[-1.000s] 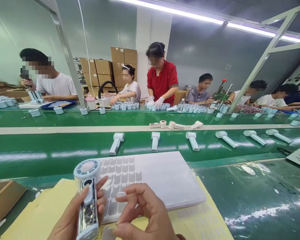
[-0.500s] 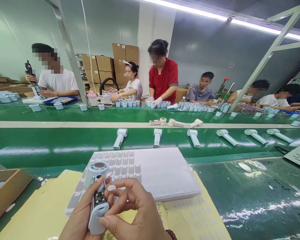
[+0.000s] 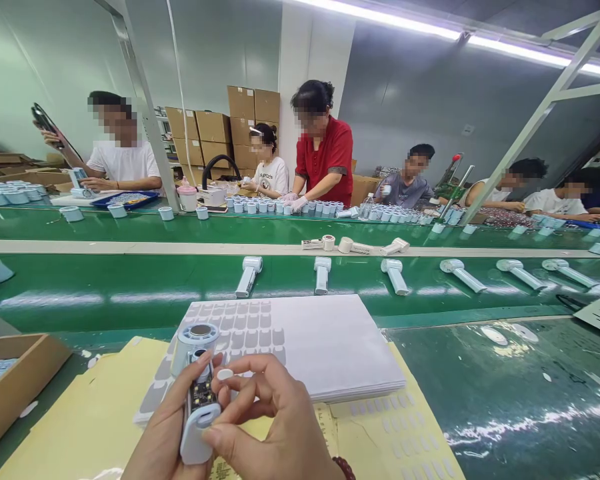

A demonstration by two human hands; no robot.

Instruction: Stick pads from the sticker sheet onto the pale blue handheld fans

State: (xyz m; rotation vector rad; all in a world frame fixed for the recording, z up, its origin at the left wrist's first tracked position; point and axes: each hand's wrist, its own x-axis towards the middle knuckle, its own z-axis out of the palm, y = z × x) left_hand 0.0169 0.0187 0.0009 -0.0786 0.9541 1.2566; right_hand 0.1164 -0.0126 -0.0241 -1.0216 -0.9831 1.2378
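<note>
Head view. Left hand (image 3: 167, 427) curled round the handle of a pale blue handheld fan (image 3: 195, 433), fingers closed on it, fan head upward, circuit board (image 3: 201, 395) exposed. Right hand (image 3: 275, 427) just beside it, thumb against the handle, forefinger bent in, narrow to the thumb, white oval pad (image 3: 225, 375) at its tip, just over the board. Beyond the fingertips, a stack of white sheets (image 3: 320, 347) with rows of pale grey pads. Left of the fingers, yellow paper (image 3: 80, 413). Beaded bracelet (image 3: 344, 467) on right wrist. Print on the paper below the fingers too small to read.
</note>
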